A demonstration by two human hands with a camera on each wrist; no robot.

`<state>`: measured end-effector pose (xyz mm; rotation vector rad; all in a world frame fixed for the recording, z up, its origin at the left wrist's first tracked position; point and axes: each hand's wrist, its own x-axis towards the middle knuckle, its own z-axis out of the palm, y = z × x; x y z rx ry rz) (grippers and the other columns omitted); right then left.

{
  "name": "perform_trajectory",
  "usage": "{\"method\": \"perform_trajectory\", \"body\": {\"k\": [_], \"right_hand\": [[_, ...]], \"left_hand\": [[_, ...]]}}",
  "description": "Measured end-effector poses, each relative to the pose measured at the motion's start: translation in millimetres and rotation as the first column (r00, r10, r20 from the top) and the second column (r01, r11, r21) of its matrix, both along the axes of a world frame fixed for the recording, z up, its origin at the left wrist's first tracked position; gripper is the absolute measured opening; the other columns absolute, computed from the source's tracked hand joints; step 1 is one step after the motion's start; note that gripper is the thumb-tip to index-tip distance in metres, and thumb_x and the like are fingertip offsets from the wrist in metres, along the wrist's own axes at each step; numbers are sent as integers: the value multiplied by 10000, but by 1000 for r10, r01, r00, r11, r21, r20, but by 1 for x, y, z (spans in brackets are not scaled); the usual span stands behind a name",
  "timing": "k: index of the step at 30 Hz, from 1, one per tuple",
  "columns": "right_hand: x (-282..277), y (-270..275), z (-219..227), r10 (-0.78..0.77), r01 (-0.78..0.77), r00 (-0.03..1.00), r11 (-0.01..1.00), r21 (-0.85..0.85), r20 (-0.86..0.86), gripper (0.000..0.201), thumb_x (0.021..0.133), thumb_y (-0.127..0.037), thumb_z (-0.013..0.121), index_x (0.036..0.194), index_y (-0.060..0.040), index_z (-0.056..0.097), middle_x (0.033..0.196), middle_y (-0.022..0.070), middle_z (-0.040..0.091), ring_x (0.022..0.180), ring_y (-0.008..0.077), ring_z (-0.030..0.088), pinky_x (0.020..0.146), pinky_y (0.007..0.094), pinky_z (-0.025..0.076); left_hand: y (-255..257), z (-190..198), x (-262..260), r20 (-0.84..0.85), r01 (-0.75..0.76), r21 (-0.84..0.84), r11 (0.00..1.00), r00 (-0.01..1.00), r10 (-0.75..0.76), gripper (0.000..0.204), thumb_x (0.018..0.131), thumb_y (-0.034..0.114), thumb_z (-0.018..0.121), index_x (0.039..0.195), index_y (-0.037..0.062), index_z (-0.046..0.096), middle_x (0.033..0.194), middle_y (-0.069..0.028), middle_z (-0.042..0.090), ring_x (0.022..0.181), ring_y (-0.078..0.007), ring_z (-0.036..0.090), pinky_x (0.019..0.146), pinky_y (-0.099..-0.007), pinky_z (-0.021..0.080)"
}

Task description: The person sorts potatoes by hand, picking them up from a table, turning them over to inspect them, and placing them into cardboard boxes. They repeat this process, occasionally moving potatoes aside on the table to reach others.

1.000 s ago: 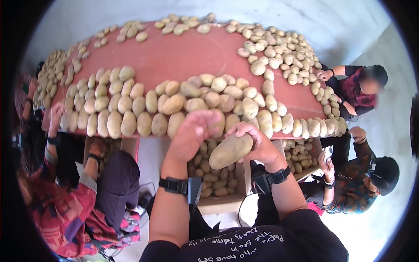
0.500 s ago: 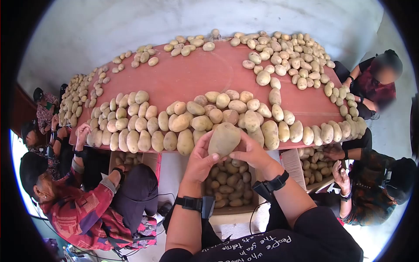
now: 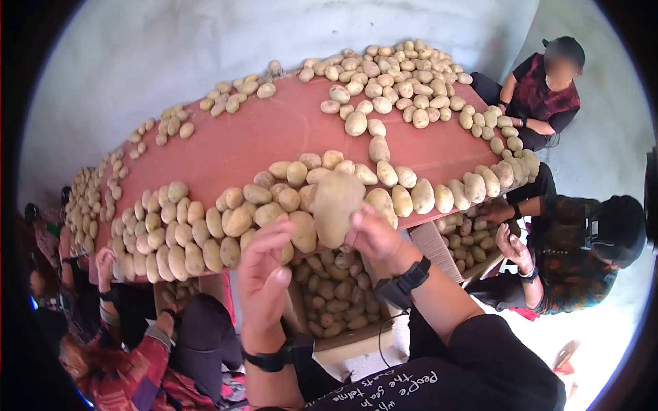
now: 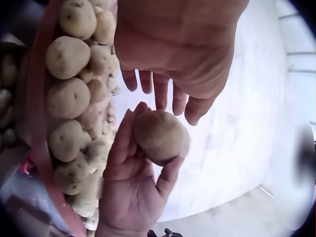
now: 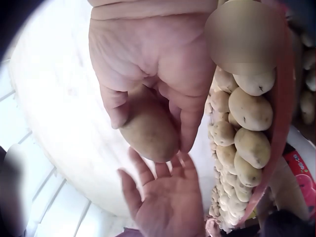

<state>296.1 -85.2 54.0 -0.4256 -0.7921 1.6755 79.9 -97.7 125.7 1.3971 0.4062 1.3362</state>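
A large tan potato (image 3: 337, 209) is held up in front of the table edge. My right hand (image 3: 377, 236) grips it from its right side, thumb on one face; the right wrist view shows the potato (image 5: 149, 129) between thumb and curled fingers. My left hand (image 3: 264, 270) stands apart to the left, palm turned inward, holding nothing. In the left wrist view, the left hand's straight fingers (image 4: 161, 91) reach toward the potato (image 4: 162, 137). Rows of potatoes (image 3: 194, 257) line the near edge of the red table (image 3: 288, 130), partly hidden behind the held one.
A cardboard box (image 3: 356, 335) of potatoes stands below the table edge before me. Another box (image 3: 473, 243) of potatoes is at the right. A heap of potatoes (image 3: 411, 75) covers the far right of the table. People sit at both sides, one (image 3: 576, 233) close on the right.
Half a second ago both hands held the potato; now the left hand has drawn away to the left, leaving it in the right. The head view has tilted.
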Motion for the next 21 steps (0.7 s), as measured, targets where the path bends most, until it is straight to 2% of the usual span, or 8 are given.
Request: {"method": "perform_trajectory", "body": {"k": [3, 4, 6, 7, 12, 14, 15, 21], "right_hand": [[36, 14, 13, -122, 121, 992, 992, 26, 43, 739, 899, -532, 591, 1425, -77, 344, 1318, 116, 519, 1143, 281, 569, 866, 400, 529], [46, 15, 15, -242, 244, 968, 970, -22, 63, 735, 901, -546, 578, 1409, -61, 358, 1301, 119, 528, 1103, 294, 582, 804, 378, 540], [73, 23, 12, -358, 365, 924, 930, -33, 139, 651, 954, -467, 533, 1417, -53, 337, 1327, 130, 503, 1134, 313, 575, 821, 387, 544], [83, 26, 10, -405, 417, 900, 907, -52, 160, 591, 963, -399, 528, 1417, -71, 339, 1332, 121, 493, 1134, 293, 565, 813, 382, 529], [94, 24, 6, -448, 518, 739, 855, 0, 502, 526, 944, -233, 480, 1436, -107, 343, 1299, 97, 512, 1091, 250, 563, 805, 370, 499], [90, 27, 2, -440, 541, 646, 840, 32, 624, 506, 953, -238, 461, 1432, -113, 354, 1285, 88, 516, 1059, 235, 569, 832, 363, 484], [85, 27, 4, -436, 565, 550, 822, 67, 712, 515, 943, -227, 485, 1426, -95, 362, 1281, 84, 508, 1056, 205, 553, 829, 349, 478], [74, 31, 1, -455, 602, 334, 777, 185, 826, 513, 922, -210, 549, 1392, -68, 404, 1289, 112, 522, 1119, 179, 529, 892, 342, 471]], "left_hand": [[-27, 51, 1, 286, 132, 139, 981, 943, -167, 165, 926, 230, 591, 976, 72, 584, 1100, -103, 577, 1266, -323, 460, 1078, -467, 362], [-34, 59, -3, 353, 238, 127, 963, 896, -268, 144, 883, 223, 668, 923, 107, 592, 1053, -53, 590, 1246, -289, 447, 1069, -472, 356], [-43, 71, -9, 459, 319, 129, 939, 820, -342, 137, 873, 211, 669, 916, 106, 592, 1048, -53, 589, 1236, -286, 450, 1063, -468, 359], [-46, 74, -13, 508, 361, 125, 924, 777, -372, 133, 868, 205, 669, 912, 106, 592, 1045, -53, 588, 1231, -285, 452, 1061, -466, 361], [-33, 75, -26, 664, 381, 57, 923, 675, -320, 119, 842, 175, 672, 895, 104, 592, 1030, -52, 586, 1205, -278, 459, 1048, -456, 370], [-25, 72, -32, 702, 385, 34, 922, 647, -296, 115, 832, 163, 673, 888, 104, 592, 1025, -52, 585, 1194, -275, 461, 1042, -453, 373], [-20, 70, -34, 716, 387, 23, 922, 637, -285, 113, 827, 157, 674, 884, 103, 592, 1022, -52, 585, 1189, -274, 463, 1040, -451, 375], [-3, 64, -44, 761, 402, -14, 916, 598, -251, 110, 796, 120, 677, 864, 102, 592, 1004, -51, 582, 1158, -266, 471, 1024, -439, 385]]}}
